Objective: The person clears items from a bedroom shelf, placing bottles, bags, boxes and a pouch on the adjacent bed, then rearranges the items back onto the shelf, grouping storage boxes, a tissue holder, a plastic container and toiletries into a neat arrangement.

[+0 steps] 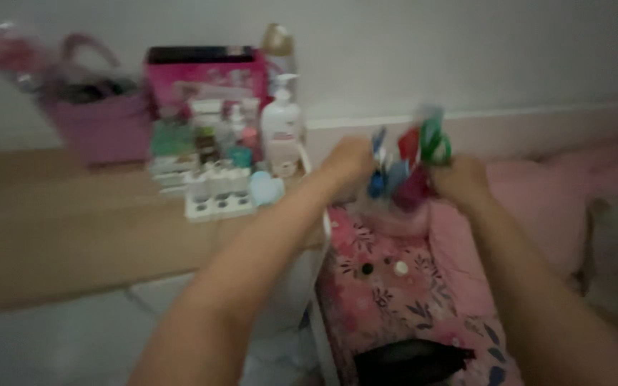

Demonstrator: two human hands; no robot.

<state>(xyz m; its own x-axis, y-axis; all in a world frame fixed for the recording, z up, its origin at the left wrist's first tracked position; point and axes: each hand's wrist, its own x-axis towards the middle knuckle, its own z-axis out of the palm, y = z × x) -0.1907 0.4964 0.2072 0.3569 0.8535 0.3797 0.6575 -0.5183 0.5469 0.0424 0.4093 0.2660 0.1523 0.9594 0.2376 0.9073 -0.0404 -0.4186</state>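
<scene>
Both my arms reach forward over a pink flowered cloth (388,286). My left hand (348,161) and my right hand (460,180) close from either side on a blurred bundle of small colourful things (410,164), red, green, blue and white. The frame is blurred, so I cannot tell what the bundle is made of.
A wooden shelf (59,221) on the left carries a white pump bottle (281,125), a pink box (205,75), a pink basket (101,121), and several small jars and white trays (216,196). A pink pillow (538,207) lies at right; a black object (409,361) sits below.
</scene>
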